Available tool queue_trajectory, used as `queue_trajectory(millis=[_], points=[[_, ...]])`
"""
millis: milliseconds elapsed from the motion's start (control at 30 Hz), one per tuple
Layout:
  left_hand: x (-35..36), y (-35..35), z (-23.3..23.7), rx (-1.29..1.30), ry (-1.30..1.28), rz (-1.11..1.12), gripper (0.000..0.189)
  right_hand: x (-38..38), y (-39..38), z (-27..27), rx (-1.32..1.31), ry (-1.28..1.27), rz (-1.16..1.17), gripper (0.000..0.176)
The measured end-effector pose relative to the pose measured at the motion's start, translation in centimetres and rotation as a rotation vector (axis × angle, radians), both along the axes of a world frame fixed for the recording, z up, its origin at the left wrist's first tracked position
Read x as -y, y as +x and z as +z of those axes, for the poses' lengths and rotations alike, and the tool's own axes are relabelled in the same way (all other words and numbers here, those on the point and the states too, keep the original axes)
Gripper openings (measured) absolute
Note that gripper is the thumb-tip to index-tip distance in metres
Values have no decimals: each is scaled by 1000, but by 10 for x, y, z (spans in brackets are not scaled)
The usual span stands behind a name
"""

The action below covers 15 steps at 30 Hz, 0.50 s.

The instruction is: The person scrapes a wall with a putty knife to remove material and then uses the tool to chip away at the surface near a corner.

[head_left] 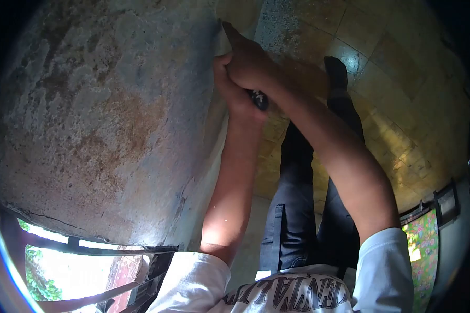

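Observation:
My left hand is closed around a tool with a black handle that bears pale marks. The handle's butt end sticks out beside my left wrist. Farther up, my right hand is closed over the same tool, just beyond the left thumb. A narrow dark tip reaches past the right hand to the edge of the wall. Whether that tip is the tool's end or a finger is hard to make out. My hands cover the middle of the tool, so its exact kind is hidden.
The wall's surface is stained, with patchy, peeling paint. Yellowish tiles cover the floor, where my foot stands. A barred window is at the lower left. Flowered cloth hangs at the lower right.

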<state>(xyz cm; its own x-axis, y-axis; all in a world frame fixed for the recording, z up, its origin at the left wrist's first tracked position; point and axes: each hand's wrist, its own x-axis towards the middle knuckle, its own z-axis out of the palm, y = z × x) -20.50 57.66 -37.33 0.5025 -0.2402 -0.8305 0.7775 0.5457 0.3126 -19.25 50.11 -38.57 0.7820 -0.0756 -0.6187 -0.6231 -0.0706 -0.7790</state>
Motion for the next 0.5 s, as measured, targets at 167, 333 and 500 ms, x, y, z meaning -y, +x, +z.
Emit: queue_trajectory(millis=[167,333,500], points=[[-10,-11,7,50,7,-41,46,-3,-9,19,-35,49,-1,82],[-1,-9,8,44,-16,4,41,0,-7,15,13,5,-16,78],[5,-10,4,59,-44,-6,48,4,-4,15,-10,-69,53,75]])
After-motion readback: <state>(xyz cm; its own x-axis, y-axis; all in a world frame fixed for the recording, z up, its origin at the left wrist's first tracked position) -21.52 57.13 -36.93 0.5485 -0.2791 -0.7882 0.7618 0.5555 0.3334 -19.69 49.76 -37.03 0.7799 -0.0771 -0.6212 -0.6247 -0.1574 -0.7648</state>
